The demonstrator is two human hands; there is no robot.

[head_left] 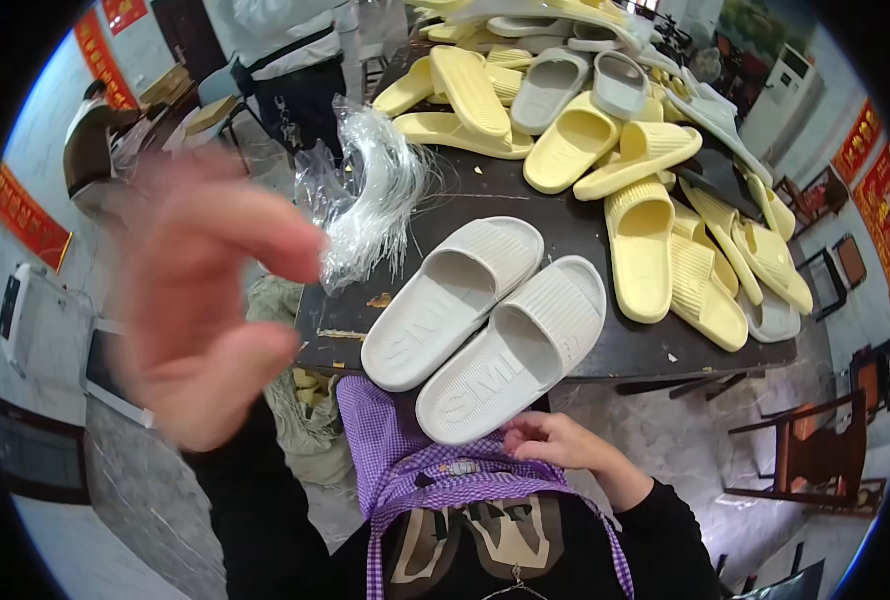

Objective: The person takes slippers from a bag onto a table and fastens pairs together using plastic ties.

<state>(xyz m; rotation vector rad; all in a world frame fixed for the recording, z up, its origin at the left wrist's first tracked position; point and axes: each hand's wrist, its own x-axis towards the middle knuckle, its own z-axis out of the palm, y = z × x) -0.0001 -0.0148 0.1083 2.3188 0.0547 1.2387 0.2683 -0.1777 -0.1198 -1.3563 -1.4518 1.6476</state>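
The grey slippers point(527, 345) lie side by side at the near edge of the dark table point(340, 325), heels toward me; I judge them light, springy foam, best gripped by the ribbed straps point(565, 315). My left hand point(180, 325) hangs to their left, thumb and fingers apart; my right hand point(555, 440) curls by the nearer heel, whether closed on anything I cannot tell.

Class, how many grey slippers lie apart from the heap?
2. One grey slipper is nearer the clear strands; the other is on its right, heel end past the near edge of the table, close to the right hand. The heap holds more, some perhaps hidden.
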